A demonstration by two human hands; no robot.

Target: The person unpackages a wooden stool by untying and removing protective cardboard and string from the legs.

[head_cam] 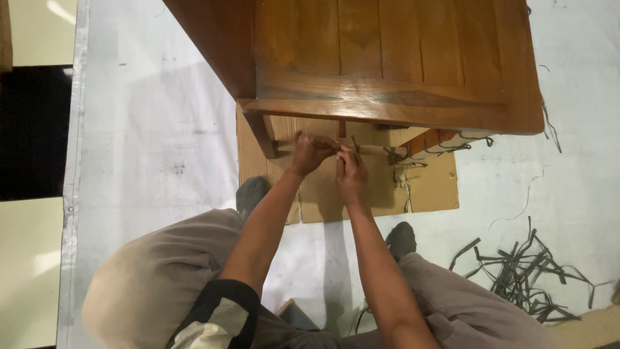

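While one wooden chair (387, 58) stands over one flat sheet of cardboard (336, 194), the person's two hands work close together at its lower front rail (371, 150). The left hand (311, 152) and right hand (351, 173) almost touch, fingers pinched on a thin dark strip (354, 143) at the rail, though the exact grip is too small to make out. Two knees in tan trousers (161, 271) frame the view, with two dark shoes (252, 194) on the floor. One loose pile of dark strips (523, 271) lies to the right, well apart from the hands. All of this rests on a pale sheet (148, 129) spread over the floor, with a cream floor (32, 271) showing along the left edge.
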